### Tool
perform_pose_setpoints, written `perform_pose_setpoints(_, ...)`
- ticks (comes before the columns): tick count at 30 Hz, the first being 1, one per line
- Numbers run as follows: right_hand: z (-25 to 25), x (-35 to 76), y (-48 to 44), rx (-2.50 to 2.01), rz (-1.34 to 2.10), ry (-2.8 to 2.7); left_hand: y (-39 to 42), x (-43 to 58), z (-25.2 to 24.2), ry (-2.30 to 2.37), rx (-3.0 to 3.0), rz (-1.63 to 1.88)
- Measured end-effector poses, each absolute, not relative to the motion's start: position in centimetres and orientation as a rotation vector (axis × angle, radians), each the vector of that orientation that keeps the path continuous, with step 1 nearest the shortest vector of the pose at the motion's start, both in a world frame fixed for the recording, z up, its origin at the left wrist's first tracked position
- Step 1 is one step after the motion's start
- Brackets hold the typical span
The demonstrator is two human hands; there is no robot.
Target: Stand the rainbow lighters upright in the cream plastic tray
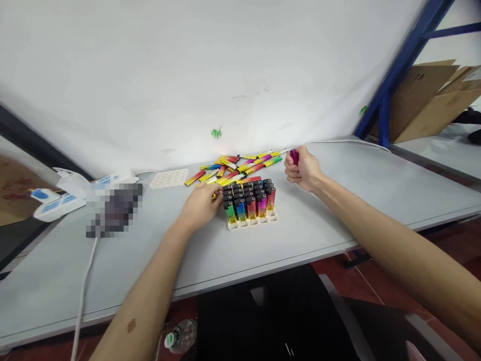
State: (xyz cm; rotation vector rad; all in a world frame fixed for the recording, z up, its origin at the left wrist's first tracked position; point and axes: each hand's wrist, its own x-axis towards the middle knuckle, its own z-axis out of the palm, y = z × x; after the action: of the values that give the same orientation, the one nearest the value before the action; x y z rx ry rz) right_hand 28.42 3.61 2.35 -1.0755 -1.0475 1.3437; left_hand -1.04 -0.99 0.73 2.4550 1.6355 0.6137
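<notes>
My right hand is raised over the table, right of the pile, its fingers wrapped round a purple lighter. At the left side of a white holed tray, my left hand has its fingers curled against the tray's back left corner, their tips partly hidden by the lighters. Rows of upright lighters with black tops and shiny green, blue, red and purple bodies stand in the tray. The front row of holes holds nothing. Just behind lies a loose heap of colourful lighters, pointing in various directions.
A second white holed tray lies left of the heap. Further left are a power strip, a blurred-out dark object and a white cable. A wall stands behind the table. A plastic bottle is below its front edge.
</notes>
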Motion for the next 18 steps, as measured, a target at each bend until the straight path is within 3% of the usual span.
perform_pose_setpoints(11, 2.5, 28.4, 3.6, -0.981, 1.404, -1.105, -1.2, -0.9, 0.9, 1.644, 2.449, 0.605)
perform_pose_setpoints(18, 3.0, 29.7, 2.5, -0.888, 1.339, -1.487, -1.1, -0.9, 0.8, 1.673, 2.408, 0.585)
